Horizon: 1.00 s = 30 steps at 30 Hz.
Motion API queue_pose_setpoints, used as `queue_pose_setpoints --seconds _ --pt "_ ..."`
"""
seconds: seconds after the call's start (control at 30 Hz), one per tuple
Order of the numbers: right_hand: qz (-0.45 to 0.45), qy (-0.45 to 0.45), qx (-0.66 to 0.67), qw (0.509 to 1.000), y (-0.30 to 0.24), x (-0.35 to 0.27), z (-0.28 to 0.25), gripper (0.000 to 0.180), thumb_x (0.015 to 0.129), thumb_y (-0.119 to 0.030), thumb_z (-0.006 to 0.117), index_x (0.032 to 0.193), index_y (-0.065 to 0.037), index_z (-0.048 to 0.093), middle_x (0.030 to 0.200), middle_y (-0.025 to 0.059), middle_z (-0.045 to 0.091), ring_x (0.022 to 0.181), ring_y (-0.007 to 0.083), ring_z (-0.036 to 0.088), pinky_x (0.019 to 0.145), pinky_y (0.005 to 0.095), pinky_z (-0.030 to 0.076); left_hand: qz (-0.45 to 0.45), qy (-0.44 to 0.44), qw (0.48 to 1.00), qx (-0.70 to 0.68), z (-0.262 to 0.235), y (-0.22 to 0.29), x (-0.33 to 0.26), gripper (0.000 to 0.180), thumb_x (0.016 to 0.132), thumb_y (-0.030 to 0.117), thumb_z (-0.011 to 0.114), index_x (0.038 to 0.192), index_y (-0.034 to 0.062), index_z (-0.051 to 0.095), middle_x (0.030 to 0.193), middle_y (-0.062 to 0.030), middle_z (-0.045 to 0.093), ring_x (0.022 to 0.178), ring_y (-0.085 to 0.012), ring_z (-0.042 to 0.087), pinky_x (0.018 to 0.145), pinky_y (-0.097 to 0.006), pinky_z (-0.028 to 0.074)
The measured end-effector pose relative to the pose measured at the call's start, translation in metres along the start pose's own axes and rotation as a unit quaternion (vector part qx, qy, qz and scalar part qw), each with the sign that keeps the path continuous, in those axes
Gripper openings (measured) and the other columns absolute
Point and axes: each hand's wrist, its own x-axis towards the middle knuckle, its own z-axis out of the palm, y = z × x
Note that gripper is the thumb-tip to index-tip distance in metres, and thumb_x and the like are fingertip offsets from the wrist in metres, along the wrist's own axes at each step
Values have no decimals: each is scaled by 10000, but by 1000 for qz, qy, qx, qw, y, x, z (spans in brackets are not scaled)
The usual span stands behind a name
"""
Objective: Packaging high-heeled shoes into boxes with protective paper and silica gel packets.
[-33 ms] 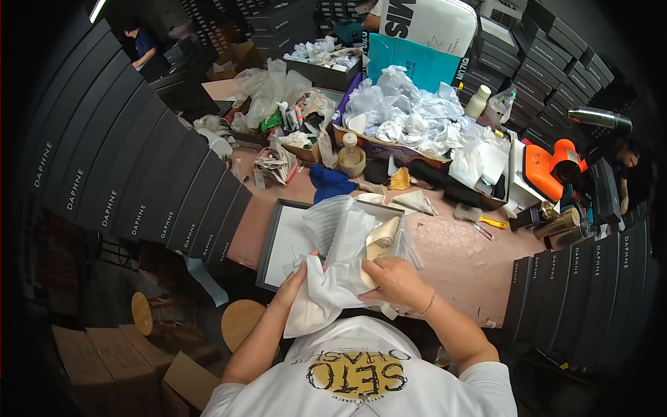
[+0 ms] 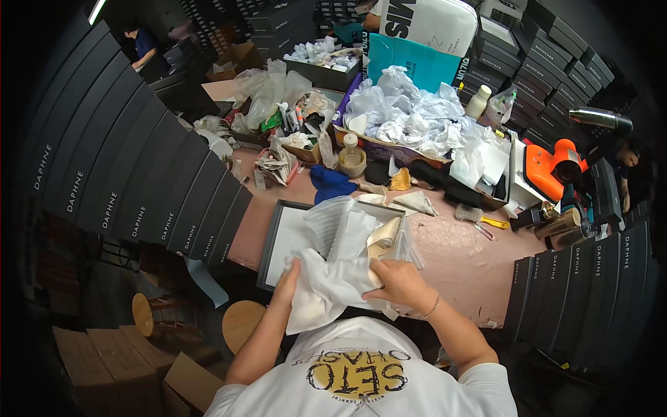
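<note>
A shallow dark-rimmed shoe box (image 2: 276, 240) lies open on the table in front of me. Inside it are translucent packing sheets and, at its right side, a beige shoe (image 2: 383, 240), partly covered. Over the box's near edge I hold a bundle of white tissue paper (image 2: 321, 288). A pale shape shows faintly through its lower part, too covered to name. My left hand (image 2: 285, 286) grips the bundle's left side, fingers partly hidden behind the paper. My right hand (image 2: 401, 283) pinches its right edge, just below the beige shoe.
A box of crumpled white paper (image 2: 406, 115) stands beyond. Around it are a yellow-handled brush (image 2: 486, 219), a blue cloth (image 2: 332, 182), a glass jar (image 2: 351, 161) and an orange device (image 2: 545, 170). Stacked dark shoe boxes flank me at left (image 2: 139, 160) and right (image 2: 590, 278).
My right hand has shifted slightly right, away from the beige shoe, drawing the tissue paper with it. My left hand has moved a little lower and left along the bundle.
</note>
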Motion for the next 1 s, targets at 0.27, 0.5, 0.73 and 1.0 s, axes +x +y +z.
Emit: queue_pose_setpoints --seconds 0.27,0.5,0.73,1.0 --pt "244 227 250 909 100 -46 11 473 788 -278 733 1128 13 580 975 147 655 840 198 631 756 313 496 435 185 861 -188 18 109 -3 442 1010 422 368 1120 20 515 895 -58 549 833 -187 570 798 -332 483" --pt "235 197 282 909 61 -40 -29 435 812 -258 693 1128 20 582 964 135 649 884 184 612 793 314 483 297 70 815 492 -6 -23 129 616 883 406 580 1280 -50 458 1191 -266 547 1167 -372 495 1040 -446 302" --pt "59 -107 71 990 32 6 -58 489 727 -378 685 1034 -6 604 880 209 659 785 363 650 699 406 513 282 -206 876 333 33 76 46 708 933 476 479 1415 -15 313 1385 -223 409 1230 -336 459 1050 -453 326" --pt "-139 93 -57 984 -2 49 22 360 700 -279 716 987 -77 634 912 59 595 870 238 555 750 343 415 -189 -240 923 -232 69 -9 5 685 961 603 223 1426 104 286 1384 -133 420 1255 -254 453 1037 -419 390"
